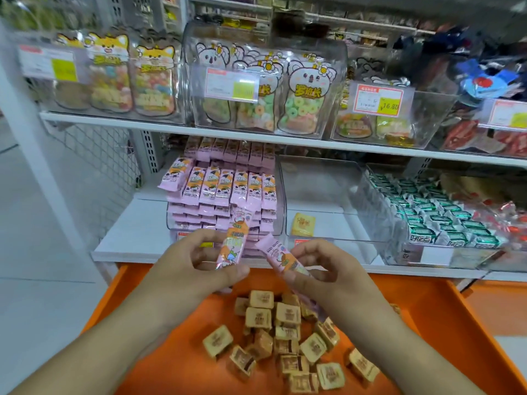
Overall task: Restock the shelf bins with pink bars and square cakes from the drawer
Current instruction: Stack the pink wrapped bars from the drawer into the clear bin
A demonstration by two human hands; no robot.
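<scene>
My left hand [196, 266] holds a pink bar [232, 240] upright in front of the shelf edge. A second pink bar [281, 256] lies slanted in the fingers of my right hand [322, 266]. Just behind them stands a clear bin [278, 223] stacked high with pink bars [222, 186]. The clear bin to its right [328, 238] holds a single yellow square cake [302, 224]. Below my hands the orange drawer [427, 309] is pulled out, with several square cakes [288, 337] scattered on its floor.
A bin of green-wrapped snacks [445, 218] sits to the right on the same shelf. The shelf above carries clear bins of candy bags [256, 89] with price tags. A white wire-mesh side panel [94, 172] bounds the shelf on the left.
</scene>
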